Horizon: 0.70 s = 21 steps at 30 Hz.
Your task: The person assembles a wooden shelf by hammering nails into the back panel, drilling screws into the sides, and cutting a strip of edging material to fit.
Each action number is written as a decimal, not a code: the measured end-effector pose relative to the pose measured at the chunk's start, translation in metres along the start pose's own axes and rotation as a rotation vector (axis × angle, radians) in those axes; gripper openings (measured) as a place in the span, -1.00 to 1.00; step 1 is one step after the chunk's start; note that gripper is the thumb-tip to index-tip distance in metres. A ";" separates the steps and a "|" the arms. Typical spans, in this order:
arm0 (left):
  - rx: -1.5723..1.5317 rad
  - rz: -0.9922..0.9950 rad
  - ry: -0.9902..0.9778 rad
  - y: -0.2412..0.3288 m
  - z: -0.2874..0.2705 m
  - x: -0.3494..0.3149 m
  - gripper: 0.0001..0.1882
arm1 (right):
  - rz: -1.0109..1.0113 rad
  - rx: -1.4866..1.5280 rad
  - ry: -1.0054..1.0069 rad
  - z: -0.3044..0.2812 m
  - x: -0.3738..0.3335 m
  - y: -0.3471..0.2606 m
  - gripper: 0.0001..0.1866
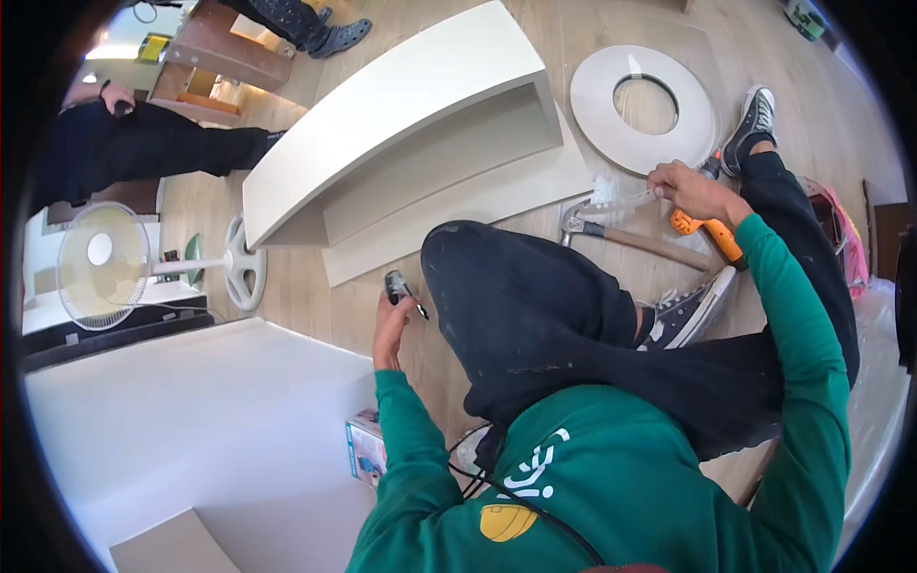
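My left hand (390, 327) is closed around a small dark hand tool (396, 284), whose exact kind I cannot make out. It is over the floor beside my bent knee. Farther right, my right hand (695, 189) pinches the end of a pale, thin strip (619, 203) near the large white roll (590, 103). Below the strip, a claw hammer (650, 245) with a wooden handle lies on the floor. An orange and black power tool (716, 239) lies just under my right wrist. The long, white open-fronted cabinet (411, 105) stands ahead of my knee.
A white fan (100, 253) is at the left, next to a white panel (210, 392). A small printed box (366, 447) sits near my left forearm. One person's dark trousers (162, 148) show at far left, another's grey clog (342, 38) beyond the cabinet. Pink plastic (853, 248) lies at right.
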<state>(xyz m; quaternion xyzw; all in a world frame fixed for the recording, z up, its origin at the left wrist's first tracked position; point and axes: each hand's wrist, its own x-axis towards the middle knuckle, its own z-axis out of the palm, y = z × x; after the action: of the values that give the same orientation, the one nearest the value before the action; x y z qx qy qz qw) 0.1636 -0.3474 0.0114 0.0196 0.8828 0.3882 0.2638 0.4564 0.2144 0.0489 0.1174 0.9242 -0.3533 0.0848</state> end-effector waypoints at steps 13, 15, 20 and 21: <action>-0.242 0.434 -0.602 0.270 0.179 -0.063 -0.51 | -0.039 0.073 -0.002 -0.083 0.003 -0.051 -0.90; -0.294 0.407 -0.679 0.270 0.210 -0.048 -0.58 | -0.077 0.047 0.002 -0.083 0.002 -0.055 -0.90; -0.384 0.321 -0.715 0.273 0.231 -0.051 -0.70 | 0.037 0.111 0.601 -0.061 -0.012 -0.041 -0.73; -0.420 0.287 -0.709 0.271 0.230 -0.053 -0.71 | 0.206 0.285 0.737 -0.051 -0.013 -0.058 -0.70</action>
<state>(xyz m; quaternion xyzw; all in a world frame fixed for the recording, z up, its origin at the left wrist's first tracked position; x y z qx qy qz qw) 0.2740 -0.0154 0.0954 0.2203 0.6279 0.5612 0.4922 0.4494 0.2049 0.1259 0.3385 0.8180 -0.4017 -0.2345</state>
